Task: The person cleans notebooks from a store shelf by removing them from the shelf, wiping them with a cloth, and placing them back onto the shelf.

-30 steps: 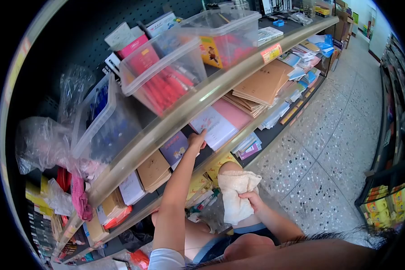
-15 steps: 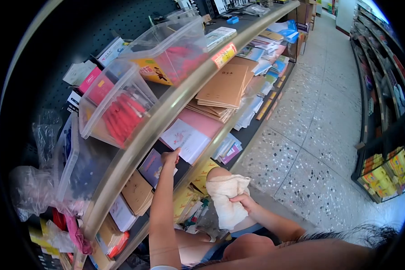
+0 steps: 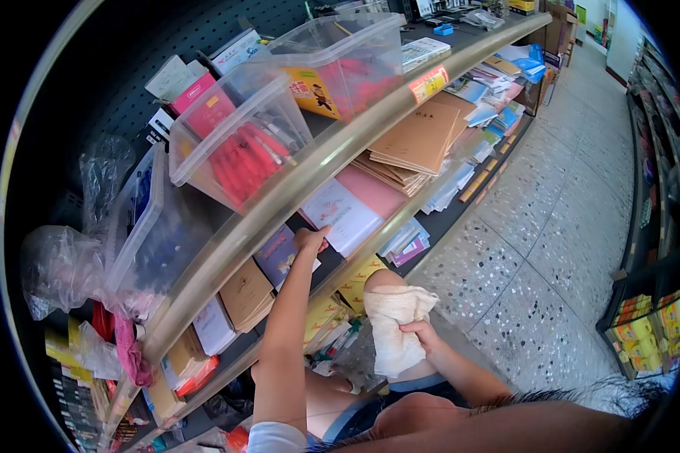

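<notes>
On the lower shelf my left hand (image 3: 310,239) is at the near left edge of a white notebook (image 3: 341,217) with a small reddish print. Its fingers are curled at that edge, partly hidden. A purple booklet (image 3: 277,256) lies just left of this hand. My right hand (image 3: 422,337) is closed on a cream cloth (image 3: 394,308), which is draped over my bent knee. Under the white notebook, toward the right, lies a pink sheet or cover (image 3: 372,192).
Brown notebooks (image 3: 418,140) are stacked further right, others (image 3: 247,294) to the left. Above, the shelf's metal edge (image 3: 310,162) runs across; clear bins (image 3: 238,143) with red pens stand behind it. A speckled floor aisle (image 3: 529,226) separates me from another shelf (image 3: 650,226).
My view has shifted, so the shelf and bins sit further right in the picture. The left hand stays by the white notebook, and the right still grips the cloth on the knee.
</notes>
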### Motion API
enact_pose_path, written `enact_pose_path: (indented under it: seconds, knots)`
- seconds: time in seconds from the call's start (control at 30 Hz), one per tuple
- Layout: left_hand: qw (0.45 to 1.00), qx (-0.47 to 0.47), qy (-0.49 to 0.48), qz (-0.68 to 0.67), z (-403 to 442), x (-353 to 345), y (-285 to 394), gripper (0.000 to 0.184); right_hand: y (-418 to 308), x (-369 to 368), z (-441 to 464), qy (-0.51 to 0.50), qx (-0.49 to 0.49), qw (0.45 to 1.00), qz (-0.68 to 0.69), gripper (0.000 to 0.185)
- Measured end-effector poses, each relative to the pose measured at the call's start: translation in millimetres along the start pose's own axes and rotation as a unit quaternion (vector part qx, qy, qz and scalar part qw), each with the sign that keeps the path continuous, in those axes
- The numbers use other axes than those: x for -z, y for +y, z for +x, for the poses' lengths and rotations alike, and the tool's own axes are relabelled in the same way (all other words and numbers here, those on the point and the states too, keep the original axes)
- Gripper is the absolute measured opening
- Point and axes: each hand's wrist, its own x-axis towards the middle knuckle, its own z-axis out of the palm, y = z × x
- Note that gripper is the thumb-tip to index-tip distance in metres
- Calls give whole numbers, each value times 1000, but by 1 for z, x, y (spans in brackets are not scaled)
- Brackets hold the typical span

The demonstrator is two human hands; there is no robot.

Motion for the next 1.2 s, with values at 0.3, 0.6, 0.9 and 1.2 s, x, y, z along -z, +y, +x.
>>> enact_pose_path:
  seconds: [0.3, 0.6, 0.9, 1.2]
  knots:
    - [999, -26, -17, 9, -4, 2, 5, 26, 1, 4, 5, -19, -3, 1000, -5, 66]
    - [964, -117, -24, 240, -16, 9, 45, 30, 2, -4, 2, -16, -5, 1000, -17, 64]
    - [947, -101, 6, 305, 4, -1, 43, 34, -2, -12, 0, -33, -33, 999, 8, 64]
    - [990, -19, -70, 121, 8, 6, 32, 42, 2, 2, 6, -40, -21, 999, 2, 64]
